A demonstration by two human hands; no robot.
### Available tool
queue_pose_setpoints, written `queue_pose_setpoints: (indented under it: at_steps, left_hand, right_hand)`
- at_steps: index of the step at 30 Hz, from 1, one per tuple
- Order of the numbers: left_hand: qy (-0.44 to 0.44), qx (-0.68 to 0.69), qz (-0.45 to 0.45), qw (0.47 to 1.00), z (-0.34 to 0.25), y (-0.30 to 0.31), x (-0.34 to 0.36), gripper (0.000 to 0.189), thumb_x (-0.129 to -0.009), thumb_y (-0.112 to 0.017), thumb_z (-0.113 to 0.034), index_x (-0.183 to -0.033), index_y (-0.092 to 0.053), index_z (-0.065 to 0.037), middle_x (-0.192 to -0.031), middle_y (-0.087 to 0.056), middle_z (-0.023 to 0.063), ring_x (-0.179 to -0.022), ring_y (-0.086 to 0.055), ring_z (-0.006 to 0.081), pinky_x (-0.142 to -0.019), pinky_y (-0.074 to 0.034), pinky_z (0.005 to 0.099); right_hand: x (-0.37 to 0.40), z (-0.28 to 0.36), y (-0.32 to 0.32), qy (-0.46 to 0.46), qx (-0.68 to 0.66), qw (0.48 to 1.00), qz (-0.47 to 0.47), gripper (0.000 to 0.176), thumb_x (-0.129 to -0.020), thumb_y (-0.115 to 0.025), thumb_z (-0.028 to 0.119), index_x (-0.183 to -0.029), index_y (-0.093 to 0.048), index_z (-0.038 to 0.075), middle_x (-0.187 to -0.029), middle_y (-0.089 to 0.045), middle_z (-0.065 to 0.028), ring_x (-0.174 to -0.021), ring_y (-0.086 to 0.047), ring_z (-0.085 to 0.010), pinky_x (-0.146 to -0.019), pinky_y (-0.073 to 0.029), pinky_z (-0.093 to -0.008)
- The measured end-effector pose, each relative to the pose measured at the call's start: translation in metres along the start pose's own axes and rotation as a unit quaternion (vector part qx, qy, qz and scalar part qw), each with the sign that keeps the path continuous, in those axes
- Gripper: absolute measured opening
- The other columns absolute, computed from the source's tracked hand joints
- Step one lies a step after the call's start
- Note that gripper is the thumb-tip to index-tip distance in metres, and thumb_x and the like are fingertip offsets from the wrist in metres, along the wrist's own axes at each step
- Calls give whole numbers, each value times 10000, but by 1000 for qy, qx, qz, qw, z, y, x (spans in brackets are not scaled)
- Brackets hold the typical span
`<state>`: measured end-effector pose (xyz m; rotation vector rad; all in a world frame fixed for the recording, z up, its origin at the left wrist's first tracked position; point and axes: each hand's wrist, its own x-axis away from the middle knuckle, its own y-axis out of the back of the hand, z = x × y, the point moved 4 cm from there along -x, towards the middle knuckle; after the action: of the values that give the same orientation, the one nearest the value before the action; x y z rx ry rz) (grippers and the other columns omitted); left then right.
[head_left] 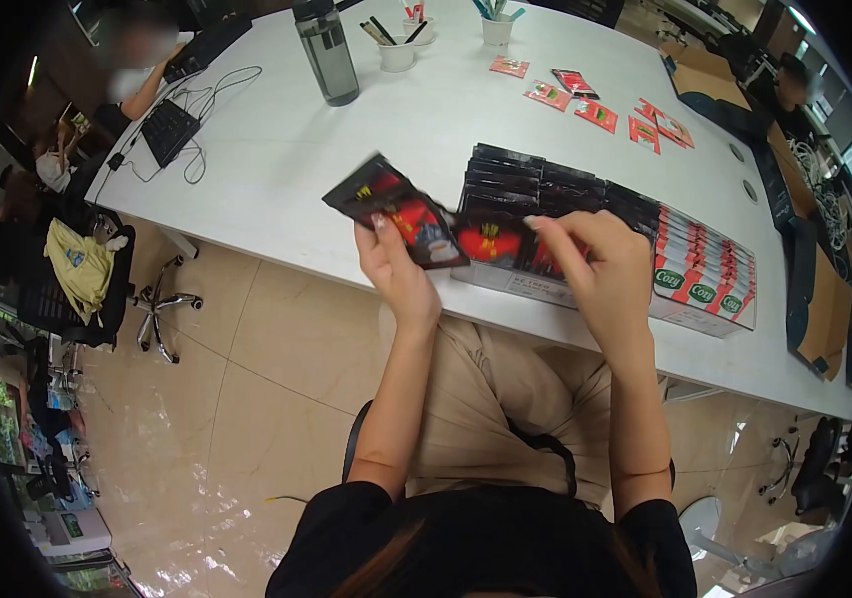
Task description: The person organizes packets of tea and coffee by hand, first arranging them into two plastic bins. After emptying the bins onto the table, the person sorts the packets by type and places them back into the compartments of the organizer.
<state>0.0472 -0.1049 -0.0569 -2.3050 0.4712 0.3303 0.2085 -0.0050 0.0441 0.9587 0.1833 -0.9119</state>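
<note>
Black and red packets point(411, 221) are held in my left hand point(396, 274), thumb across their front, left of an open box. My right hand point(600, 269) is over the box's front edge, its fingers pinched at the top of a black and red packet; exactly what lies between the fingertips is hard to make out. Rows of upright black packets point(570, 189) fill the left part of the box point(521, 282). At its right stand red and white packets point(700, 284) with green labels.
On the white table point(247, 149) are a grey bottle point(328, 60), white cups point(397, 55) with sticks or pens, and loose red packets point(595, 115). Opened cardboard boxes point(817, 309) line the right edge. A laptop point(169, 132) with cables and a person point(142, 75) are at the left.
</note>
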Motion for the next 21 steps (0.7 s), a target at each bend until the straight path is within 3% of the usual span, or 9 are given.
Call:
queue_pose_setpoints:
  at_steps: [1, 2, 5, 6, 7, 9, 12, 16, 21]
  left_hand:
    - [-20, -29, 11, 999, -5, -2, 4, 323, -1036, -402, -284, -1192, -495, -16, -1047, -620, 69, -925, -616, 138, -807, -507, 299]
    - [-68, -70, 16, 995, -13, -6, 12, 326, -1034, -411, -253, -1193, -493, 19, -1054, -617, 71, -933, -599, 124, -821, -488, 282]
    - [-171, -208, 90, 959, -36, -17, 32, 320, -1017, -447, -214, -1171, -512, 59, -1069, -617, 86, -943, -580, 125, -838, -463, 265]
    - [-238, -221, 40, 945, -44, -24, 35, 277, -956, -552, -197, -968, -612, 73, -830, -661, 121, -730, -613, 157, -673, -488, 267]
    - [-249, -248, 86, 932, -48, -23, 37, 277, -959, -549, -194, -954, -610, 75, -841, -658, 138, -737, -618, 161, -672, -487, 265]
    - [-290, -249, 73, 921, -54, -28, 34, 325, -965, -555, -241, -939, -610, 78, -800, -657, 129, -688, -619, 161, -637, -485, 258]
    - [-224, -256, 124, 932, -51, -8, 29, 401, -952, -586, -326, -934, -619, 73, -757, -665, 112, -639, -616, 151, -598, -479, 245]
    - [-201, -243, 177, 932, -53, -7, 22, 515, -929, -576, -461, -896, -582, 53, -693, -659, 110, -567, -606, 111, -502, -456, 202]
    - [-198, -207, 199, 937, -54, -15, 23, 430, -809, -750, -379, -821, -661, 42, -621, -650, 33, -516, -555, 70, -483, -406, 195]
  right_hand:
    - [2, 1, 7, 24, -14, 998, -48, 190, -818, -730, 225, -802, -701, 38, -623, -623, -68, -599, -599, -174, -517, -419, -294]
    - [6, -5, 7, -4, -111, 993, -38, 144, -826, -712, 151, -902, -708, 29, -746, -667, -75, -710, -613, -143, -560, -447, -255]
    - [9, 20, 17, 88, -236, 968, -1, 226, -819, -707, 113, -1025, -691, 20, -891, -687, -90, -790, -625, -156, -611, -486, -243]
    - [11, 25, 17, 109, -255, 960, 36, 302, -798, -716, 79, -1089, -668, 12, -972, -682, -101, -848, -626, -172, -652, -509, -243]
    - [14, 29, 14, 141, -232, 962, 6, 295, -783, -721, 49, -1070, -673, 4, -957, -684, -105, -819, -632, -161, -654, -511, -240]
    - [17, 27, 1, 119, -259, 958, -30, 296, -766, -736, 31, -1054, -673, 4, -904, -676, -89, -758, -626, -142, -609, -489, -231]
    - [14, 30, 0, 105, -284, 952, 29, 210, -755, -756, 35, -953, -690, 8, -811, -649, -58, -685, -595, -111, -548, -443, -222]
    - [19, 20, -1, 74, -356, 929, 74, 113, -727, -785, 42, -775, -684, 23, -721, -607, -18, -641, -543, -79, -528, -399, -211]
    - [26, 4, 0, 25, -461, 883, 79, 97, -751, -769, 16, -783, -678, 11, -790, -618, -23, -686, -545, -71, -571, -436, -220]
